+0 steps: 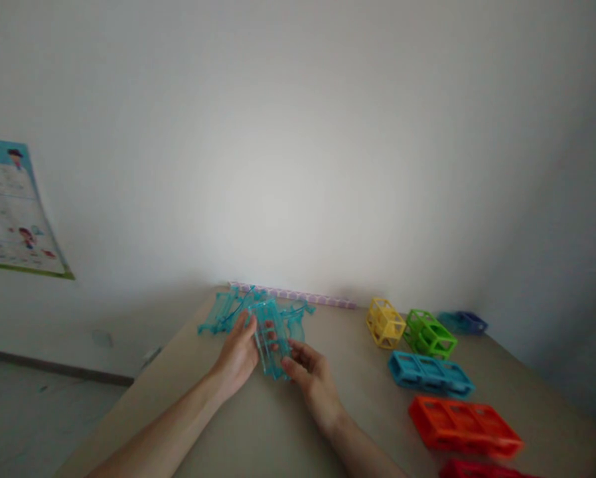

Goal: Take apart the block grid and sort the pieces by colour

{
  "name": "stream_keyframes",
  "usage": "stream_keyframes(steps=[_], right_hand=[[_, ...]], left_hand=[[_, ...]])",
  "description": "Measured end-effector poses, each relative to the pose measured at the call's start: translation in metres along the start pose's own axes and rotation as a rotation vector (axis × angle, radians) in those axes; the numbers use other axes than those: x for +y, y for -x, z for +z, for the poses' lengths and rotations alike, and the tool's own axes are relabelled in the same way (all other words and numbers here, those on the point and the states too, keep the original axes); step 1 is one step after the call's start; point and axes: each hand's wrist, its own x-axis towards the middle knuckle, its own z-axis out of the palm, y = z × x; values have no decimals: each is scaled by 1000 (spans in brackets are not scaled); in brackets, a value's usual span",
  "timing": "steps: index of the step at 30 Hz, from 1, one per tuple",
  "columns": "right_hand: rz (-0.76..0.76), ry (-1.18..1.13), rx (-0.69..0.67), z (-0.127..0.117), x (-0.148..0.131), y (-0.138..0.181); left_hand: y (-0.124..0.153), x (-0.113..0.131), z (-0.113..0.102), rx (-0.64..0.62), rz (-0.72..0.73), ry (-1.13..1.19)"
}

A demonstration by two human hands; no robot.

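A translucent teal plastic track piece [271, 338] is gripped between both hands above a beige table [358, 411]. My left hand [238, 355] is closed on its left side, and my right hand [308, 373] pinches its lower right end. Behind it, several more translucent teal pieces [228, 313] lie in a loose pile near the table's far edge.
To the right lie open-frame plastic blocks: yellow [385, 322], green [430, 333], dark blue [464, 322], a long blue one [430, 373], orange [463, 426], and red [477, 470] at the bottom edge. A patterned strip [298, 295] runs along the wall. A poster [12, 212] hangs left.
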Motion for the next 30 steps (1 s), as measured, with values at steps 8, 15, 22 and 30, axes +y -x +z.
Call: stream_keyframes(steps=[8, 15, 22, 30], right_hand=[[29, 52, -30, 8, -8, 8], [37, 95, -50, 11, -10, 10], [39, 169, -119, 10, -11, 13], [42, 160, -169, 10, -7, 13]], left_hand=[[3, 1, 6, 34, 150, -186], [-1, 2, 2, 185, 113, -179], [-3, 1, -2, 127, 138, -191], [-7, 2, -3, 156, 161, -183]])
